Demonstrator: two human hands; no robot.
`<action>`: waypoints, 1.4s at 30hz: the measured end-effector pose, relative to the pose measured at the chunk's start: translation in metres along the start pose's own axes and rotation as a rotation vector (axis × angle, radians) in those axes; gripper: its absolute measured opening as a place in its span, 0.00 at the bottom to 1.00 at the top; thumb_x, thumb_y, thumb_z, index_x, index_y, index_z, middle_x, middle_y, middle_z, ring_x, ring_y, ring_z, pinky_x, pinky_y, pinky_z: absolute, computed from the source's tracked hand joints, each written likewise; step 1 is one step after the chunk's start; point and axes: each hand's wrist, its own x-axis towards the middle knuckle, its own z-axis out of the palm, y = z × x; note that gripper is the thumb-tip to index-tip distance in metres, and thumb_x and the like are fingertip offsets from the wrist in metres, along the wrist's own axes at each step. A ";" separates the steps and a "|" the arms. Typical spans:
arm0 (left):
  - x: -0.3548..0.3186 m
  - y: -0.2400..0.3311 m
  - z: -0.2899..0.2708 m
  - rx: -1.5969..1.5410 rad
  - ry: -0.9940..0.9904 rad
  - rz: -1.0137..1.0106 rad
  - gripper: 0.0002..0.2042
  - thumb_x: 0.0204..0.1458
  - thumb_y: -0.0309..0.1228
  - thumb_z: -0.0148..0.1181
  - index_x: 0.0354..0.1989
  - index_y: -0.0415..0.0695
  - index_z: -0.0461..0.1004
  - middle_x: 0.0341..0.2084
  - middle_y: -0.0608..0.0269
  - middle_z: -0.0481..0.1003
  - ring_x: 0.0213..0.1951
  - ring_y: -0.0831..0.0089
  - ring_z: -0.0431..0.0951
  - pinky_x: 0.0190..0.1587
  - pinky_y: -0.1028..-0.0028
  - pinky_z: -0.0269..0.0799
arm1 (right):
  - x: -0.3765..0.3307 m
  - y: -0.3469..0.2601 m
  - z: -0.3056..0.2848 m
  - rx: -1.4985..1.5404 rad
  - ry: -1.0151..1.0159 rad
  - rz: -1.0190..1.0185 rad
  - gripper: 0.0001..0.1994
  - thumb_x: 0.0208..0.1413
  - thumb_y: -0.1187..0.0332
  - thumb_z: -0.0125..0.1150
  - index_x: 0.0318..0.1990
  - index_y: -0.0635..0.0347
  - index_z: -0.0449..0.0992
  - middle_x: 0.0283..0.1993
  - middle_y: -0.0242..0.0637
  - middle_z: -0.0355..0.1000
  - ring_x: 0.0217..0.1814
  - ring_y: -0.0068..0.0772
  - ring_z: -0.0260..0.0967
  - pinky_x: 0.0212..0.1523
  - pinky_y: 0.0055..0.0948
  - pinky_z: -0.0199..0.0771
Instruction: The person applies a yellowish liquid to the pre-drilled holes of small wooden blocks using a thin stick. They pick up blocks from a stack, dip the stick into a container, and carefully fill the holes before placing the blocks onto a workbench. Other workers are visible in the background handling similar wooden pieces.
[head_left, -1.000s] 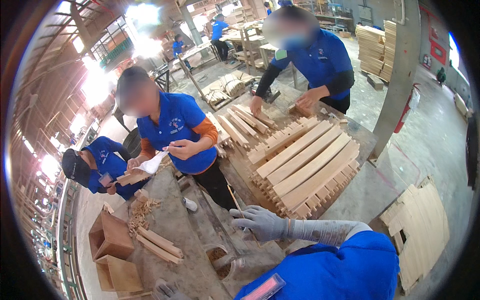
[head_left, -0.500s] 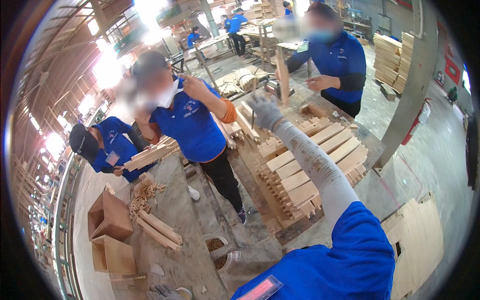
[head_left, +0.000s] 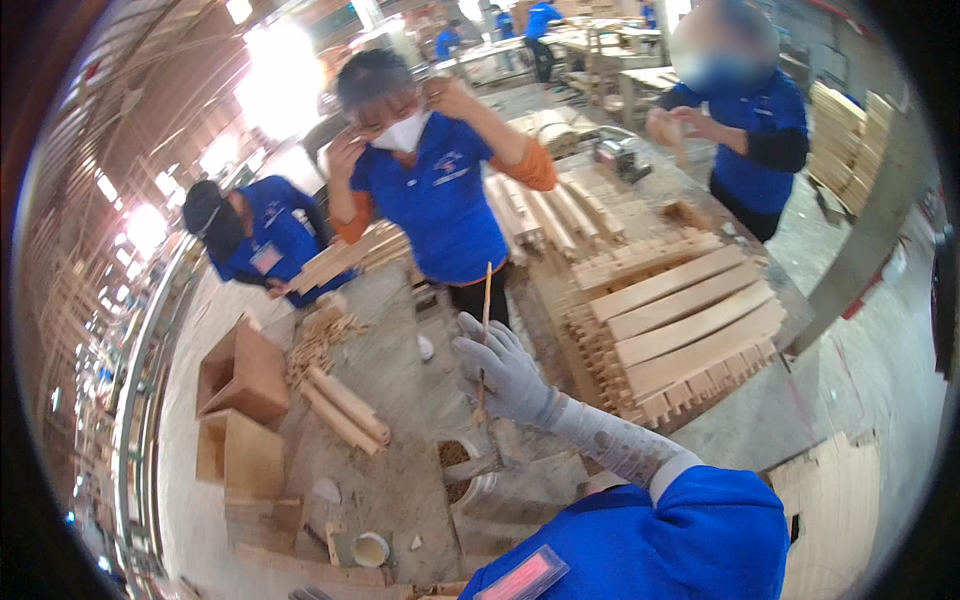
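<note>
The grey glove (head_left: 510, 385) looks like matt, finely knitted cloth, the grey sleeve (head_left: 610, 435) smudged fabric; the thin stick (head_left: 488, 292) appears wooden. Stacked slats (head_left: 700, 335) are smooth, unglossed wood, the open box (head_left: 262, 370) matt brown board, the worktop (head_left: 400, 490) dull and stained, the badge holder (head_left: 525, 577) glossy plastic

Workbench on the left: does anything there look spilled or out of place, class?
Possibly the small wooden pieces: they lie in a loose, jumbled heap on the workbench, which looks untidy against the wooden strips lying side by side.
</note>
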 end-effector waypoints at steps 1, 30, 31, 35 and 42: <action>-0.001 0.008 -0.001 0.064 -0.032 0.013 0.11 0.53 0.31 0.51 0.41 0.38 0.65 0.35 0.48 0.66 0.39 0.52 0.67 0.43 0.58 0.66 | -0.002 -0.002 0.008 0.047 -0.063 0.028 0.25 0.43 0.70 0.63 0.52 0.61 0.64 0.59 0.51 0.60 0.55 0.51 0.62 0.52 0.39 0.64; 0.008 0.072 -0.072 0.411 0.279 0.182 0.15 0.57 0.29 0.43 0.52 0.40 0.58 0.48 0.51 0.61 0.50 0.59 0.63 0.54 0.62 0.61 | 0.076 -0.025 0.312 -0.157 -1.001 0.065 0.12 0.47 0.69 0.53 0.41 0.60 0.71 0.42 0.49 0.73 0.45 0.49 0.72 0.41 0.41 0.73; 0.010 0.072 -0.075 0.421 0.280 0.195 0.14 0.57 0.29 0.43 0.51 0.40 0.59 0.46 0.52 0.61 0.49 0.60 0.63 0.53 0.63 0.61 | 0.077 -0.027 0.316 -0.152 -0.995 0.080 0.12 0.47 0.69 0.53 0.40 0.60 0.71 0.42 0.49 0.73 0.45 0.50 0.72 0.41 0.41 0.73; 0.019 0.069 -0.085 0.448 0.239 0.208 0.11 0.56 0.29 0.44 0.46 0.41 0.62 0.41 0.55 0.63 0.44 0.63 0.64 0.50 0.65 0.62 | 0.091 -0.014 0.316 -0.191 -0.988 0.094 0.11 0.48 0.68 0.53 0.40 0.60 0.71 0.42 0.50 0.73 0.45 0.50 0.72 0.42 0.41 0.73; 0.042 0.080 -0.139 0.874 0.157 0.411 0.06 0.55 0.28 0.44 0.37 0.42 0.67 0.31 0.60 0.66 0.36 0.68 0.67 0.45 0.68 0.63 | 0.023 -0.037 0.322 0.215 -0.854 -0.270 0.12 0.48 0.60 0.57 0.38 0.55 0.73 0.40 0.45 0.71 0.43 0.50 0.69 0.41 0.41 0.70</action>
